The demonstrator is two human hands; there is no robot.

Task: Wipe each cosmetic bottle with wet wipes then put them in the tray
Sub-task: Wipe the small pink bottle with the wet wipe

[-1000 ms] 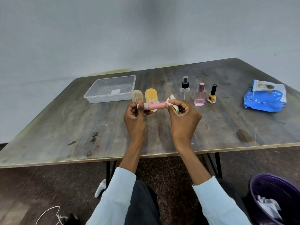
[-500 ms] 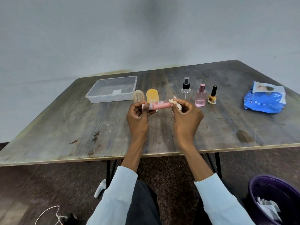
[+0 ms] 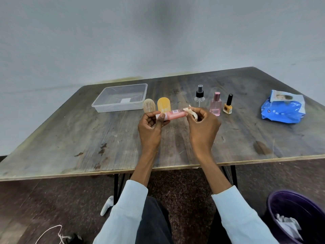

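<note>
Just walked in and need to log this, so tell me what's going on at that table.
A person is cleaning a pink cosmetic tube: the left hand grips one end while the right hand pinches a crumpled white wet wipe against the other end. The clear plastic tray holds no bottles yet. Five more bottles stand on the wooden table, not yet in the tray.

Left hand (image 3: 150,122) covers the white cap end of the pink bottle (image 3: 175,114), label print too tiny to read; the wipe (image 3: 191,112) at its other end is half buried in the right hand (image 3: 202,124); purple bin (image 3: 288,205) below the bottle is chopped by the frame corner.
</note>
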